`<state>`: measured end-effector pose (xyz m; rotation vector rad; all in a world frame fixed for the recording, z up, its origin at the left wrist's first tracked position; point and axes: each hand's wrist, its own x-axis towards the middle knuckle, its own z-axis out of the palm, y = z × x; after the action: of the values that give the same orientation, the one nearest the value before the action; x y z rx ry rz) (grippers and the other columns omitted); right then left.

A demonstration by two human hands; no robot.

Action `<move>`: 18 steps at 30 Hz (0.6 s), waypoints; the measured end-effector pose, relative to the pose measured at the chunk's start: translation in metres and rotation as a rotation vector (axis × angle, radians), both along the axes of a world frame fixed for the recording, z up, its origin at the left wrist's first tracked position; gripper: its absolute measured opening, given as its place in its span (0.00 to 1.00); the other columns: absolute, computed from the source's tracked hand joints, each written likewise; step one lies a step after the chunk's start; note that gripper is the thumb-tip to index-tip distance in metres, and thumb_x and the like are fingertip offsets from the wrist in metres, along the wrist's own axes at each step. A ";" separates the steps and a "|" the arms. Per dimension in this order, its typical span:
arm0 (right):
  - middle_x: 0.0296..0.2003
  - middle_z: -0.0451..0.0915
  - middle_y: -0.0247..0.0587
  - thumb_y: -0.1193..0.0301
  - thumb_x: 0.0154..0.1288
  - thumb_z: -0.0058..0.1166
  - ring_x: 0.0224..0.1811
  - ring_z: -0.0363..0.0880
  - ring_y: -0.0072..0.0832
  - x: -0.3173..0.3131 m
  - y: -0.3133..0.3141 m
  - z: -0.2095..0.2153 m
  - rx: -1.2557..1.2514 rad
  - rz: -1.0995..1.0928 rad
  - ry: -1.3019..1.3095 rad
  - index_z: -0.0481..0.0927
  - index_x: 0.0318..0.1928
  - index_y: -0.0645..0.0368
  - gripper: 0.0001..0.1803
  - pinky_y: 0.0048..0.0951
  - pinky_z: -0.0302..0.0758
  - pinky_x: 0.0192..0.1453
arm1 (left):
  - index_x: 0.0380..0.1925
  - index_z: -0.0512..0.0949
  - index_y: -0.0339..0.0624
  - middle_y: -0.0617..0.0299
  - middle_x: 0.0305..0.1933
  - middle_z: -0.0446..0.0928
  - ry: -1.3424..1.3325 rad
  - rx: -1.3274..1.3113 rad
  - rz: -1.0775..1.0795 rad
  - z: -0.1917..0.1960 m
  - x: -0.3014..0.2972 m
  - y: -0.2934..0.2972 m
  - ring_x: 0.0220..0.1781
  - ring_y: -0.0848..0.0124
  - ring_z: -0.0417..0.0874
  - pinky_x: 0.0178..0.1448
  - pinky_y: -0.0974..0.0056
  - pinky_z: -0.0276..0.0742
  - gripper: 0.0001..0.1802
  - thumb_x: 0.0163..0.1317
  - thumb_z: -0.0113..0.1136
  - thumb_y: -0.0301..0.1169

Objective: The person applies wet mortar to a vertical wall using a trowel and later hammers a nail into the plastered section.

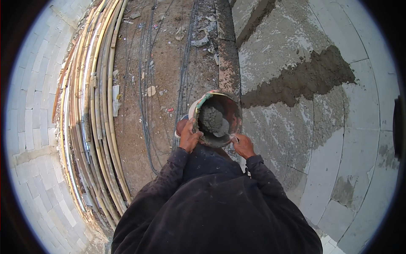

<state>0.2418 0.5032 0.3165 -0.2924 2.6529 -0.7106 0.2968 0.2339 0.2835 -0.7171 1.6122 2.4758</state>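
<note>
Where grey block wall (338, 139) fills frame right, streaked with dark wet mortar band (304, 78); round mortar-caked bucket (216, 119) at centre, tilted toward it for reach; left hand (189, 137) clamped on rim, steadying; right hand (243, 146) closed around small trowel (226, 134), dipping in.

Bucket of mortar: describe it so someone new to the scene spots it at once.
Start at the grey block wall on the right with its dark wet mortar band. Just left of it, mid-picture, the left hand grips the rim of a round bucket while the right hand works a trowel inside. It alone holds grey mortar.
</note>
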 end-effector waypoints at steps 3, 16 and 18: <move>0.47 0.88 0.54 0.57 0.71 0.61 0.51 0.86 0.57 0.004 -0.007 0.019 -0.104 -0.021 -0.042 0.87 0.56 0.54 0.20 0.50 0.80 0.55 | 0.68 0.69 0.35 0.53 0.55 0.83 -0.026 0.046 -0.050 0.007 -0.007 -0.016 0.45 0.62 0.89 0.39 0.58 0.92 0.32 0.61 0.57 0.13; 0.43 0.87 0.49 0.62 0.74 0.66 0.44 0.86 0.41 -0.080 -0.078 0.334 -0.864 0.436 0.196 0.84 0.57 0.66 0.22 0.43 0.80 0.49 | 0.50 0.67 0.33 0.47 0.43 0.81 -0.102 -0.015 0.051 -0.018 -0.009 -0.059 0.32 0.51 0.90 0.35 0.49 0.94 0.22 0.56 0.63 0.17; 0.34 0.86 0.43 0.65 0.77 0.62 0.33 0.83 0.28 -0.096 -0.039 0.364 -0.958 0.312 0.064 0.85 0.55 0.67 0.17 0.33 0.78 0.38 | 0.47 0.68 0.33 0.49 0.41 0.80 -0.077 -0.051 0.028 -0.018 -0.011 -0.057 0.30 0.53 0.90 0.33 0.50 0.93 0.20 0.55 0.63 0.17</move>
<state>0.1458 0.4638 0.6804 -0.9500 2.0380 -1.8125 0.2855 0.1773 0.2656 -0.8364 1.6540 2.4018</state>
